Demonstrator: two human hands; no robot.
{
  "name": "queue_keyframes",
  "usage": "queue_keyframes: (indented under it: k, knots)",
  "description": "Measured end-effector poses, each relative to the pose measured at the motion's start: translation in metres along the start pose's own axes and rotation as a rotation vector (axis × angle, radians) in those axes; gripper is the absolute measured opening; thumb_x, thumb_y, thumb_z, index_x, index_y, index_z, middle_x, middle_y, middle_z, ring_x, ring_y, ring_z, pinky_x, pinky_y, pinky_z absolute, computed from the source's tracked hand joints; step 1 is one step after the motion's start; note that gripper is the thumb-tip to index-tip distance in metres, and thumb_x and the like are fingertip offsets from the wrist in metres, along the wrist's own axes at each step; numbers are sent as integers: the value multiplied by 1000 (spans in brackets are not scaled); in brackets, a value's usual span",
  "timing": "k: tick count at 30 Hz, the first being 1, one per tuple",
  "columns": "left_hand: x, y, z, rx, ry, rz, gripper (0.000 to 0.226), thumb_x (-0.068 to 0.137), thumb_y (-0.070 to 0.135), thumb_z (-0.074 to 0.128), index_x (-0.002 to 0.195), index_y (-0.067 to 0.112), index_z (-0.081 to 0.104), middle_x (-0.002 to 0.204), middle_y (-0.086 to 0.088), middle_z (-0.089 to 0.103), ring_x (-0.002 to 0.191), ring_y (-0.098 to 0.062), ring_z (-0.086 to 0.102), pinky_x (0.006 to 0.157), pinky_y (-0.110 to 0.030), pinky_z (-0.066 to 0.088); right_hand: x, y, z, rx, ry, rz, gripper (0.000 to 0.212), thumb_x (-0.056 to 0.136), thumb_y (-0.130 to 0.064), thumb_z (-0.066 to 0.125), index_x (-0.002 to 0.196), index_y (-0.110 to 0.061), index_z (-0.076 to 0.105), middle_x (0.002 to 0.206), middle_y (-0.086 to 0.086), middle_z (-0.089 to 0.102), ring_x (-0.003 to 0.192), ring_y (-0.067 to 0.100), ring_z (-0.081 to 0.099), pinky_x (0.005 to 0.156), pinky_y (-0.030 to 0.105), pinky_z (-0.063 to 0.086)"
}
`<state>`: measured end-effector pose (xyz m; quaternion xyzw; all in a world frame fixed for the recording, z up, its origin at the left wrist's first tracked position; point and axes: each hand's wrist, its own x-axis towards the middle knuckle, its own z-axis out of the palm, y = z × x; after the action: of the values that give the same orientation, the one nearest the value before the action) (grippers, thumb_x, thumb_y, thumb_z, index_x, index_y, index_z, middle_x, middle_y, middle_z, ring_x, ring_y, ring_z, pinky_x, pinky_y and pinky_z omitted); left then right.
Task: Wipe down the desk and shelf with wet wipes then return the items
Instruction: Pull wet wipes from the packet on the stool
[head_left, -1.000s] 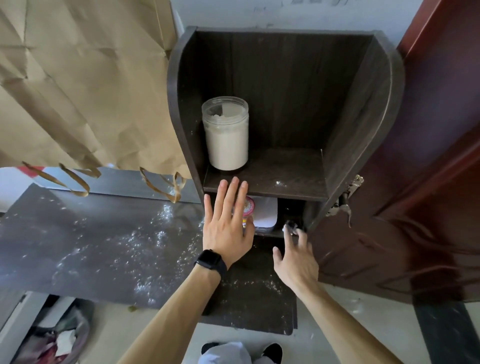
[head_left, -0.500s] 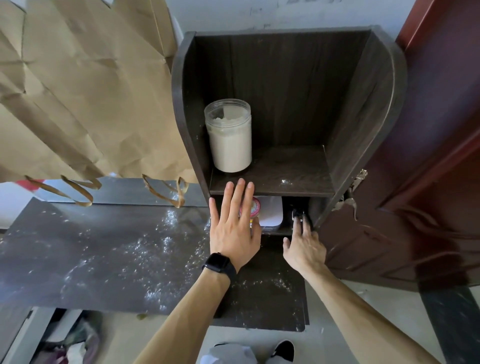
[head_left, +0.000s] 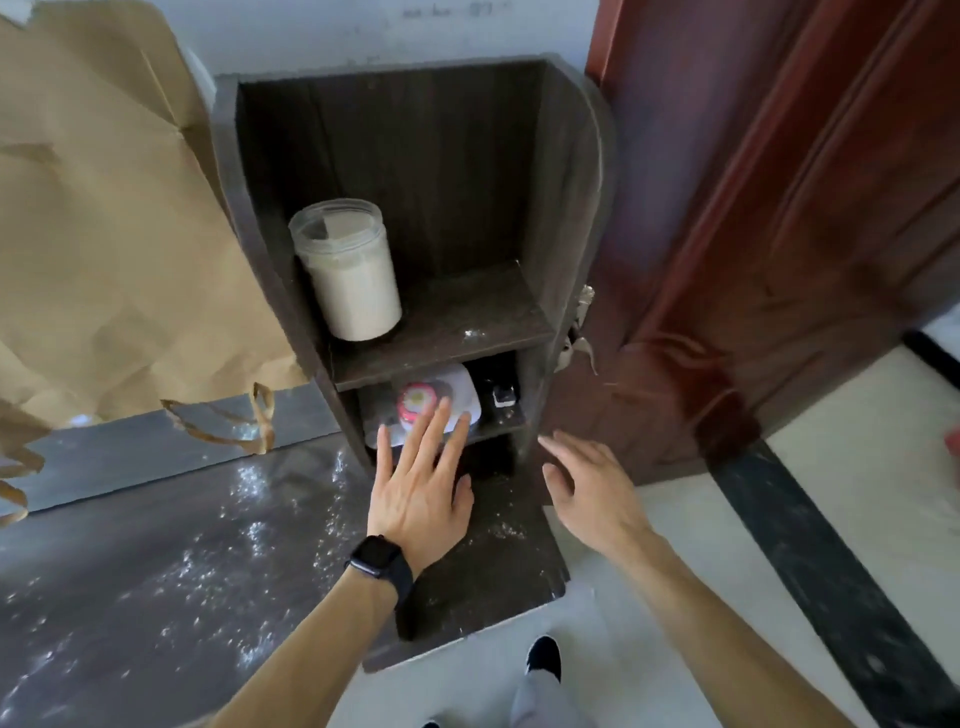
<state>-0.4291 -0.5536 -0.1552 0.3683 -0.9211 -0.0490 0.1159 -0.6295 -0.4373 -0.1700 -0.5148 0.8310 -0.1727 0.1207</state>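
Two hands, both with fingers spread and holding nothing: the left hand (head_left: 421, 499) reaches at the one white pack (head_left: 460, 397) in the lower compartment of the shelf (head_left: 566, 208), and the right hand (head_left: 592, 493) hovers beside it. One small black object (head_left: 503, 396) sits next to the pack. One jar (head_left: 348, 270) stands on the board above, and the desk (head_left: 156, 545) is dusted with powder.

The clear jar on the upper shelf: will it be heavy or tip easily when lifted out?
Probably fairly heavy: the jar looks nearly full of pale powder. Its smooth round wall may slip; tipped over, it would likely roll.
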Motion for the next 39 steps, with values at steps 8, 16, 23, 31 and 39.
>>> queue_keyframes:
  k: [8, 16, 23, 31, 39]
  knots:
    - [-12, 108, 38, -88, -331, 404, 65, 93, 57, 29, 152, 28, 32, 158, 4, 31, 149, -19, 18, 120, -55, 10, -208, 33, -31, -26, 421, 427, 38, 98, -29, 50, 135, -25, 60, 140, -5, 57, 132, 16, 45, 108, 20, 32]
    - [-99, 337, 13, -156, -473, 983, 61, 98, 56, 30, 153, 30, 25, 161, 6, 24, 149, -16, 15, 122, -48, 4, -454, 53, -53, -91, 810, 959, 35, 96, -36, 49, 124, -27, 68, 132, -2, 64, 122, 25, 57, 101, 39, 49]
    - [-242, 514, 6, -127, -478, 1349, 58, 98, 57, 31, 151, 34, 29, 159, 6, 30, 147, -16, 21, 121, -47, 8, -644, 82, -55, -178, 986, 1295, 28, 92, -23, 64, 119, -22, 72, 129, 2, 66, 122, 29, 56, 102, 43, 48]
    - [-395, 663, 32, -66, -593, 1502, 56, 94, 56, 35, 146, 35, 36, 153, 6, 38, 141, -19, 33, 118, -45, 17, -818, 138, -60, -124, 995, 1446, 44, 93, -41, 41, 123, -24, 69, 131, -2, 65, 126, 26, 55, 109, 30, 35]
    - [-477, 778, 89, -63, -673, 1578, 59, 93, 52, 41, 148, 33, 35, 147, 3, 45, 136, -21, 40, 113, -40, 25, -916, 232, -54, -42, 830, 1574, 47, 90, -39, 41, 116, -17, 73, 121, 8, 70, 114, 33, 63, 97, 48, 52]
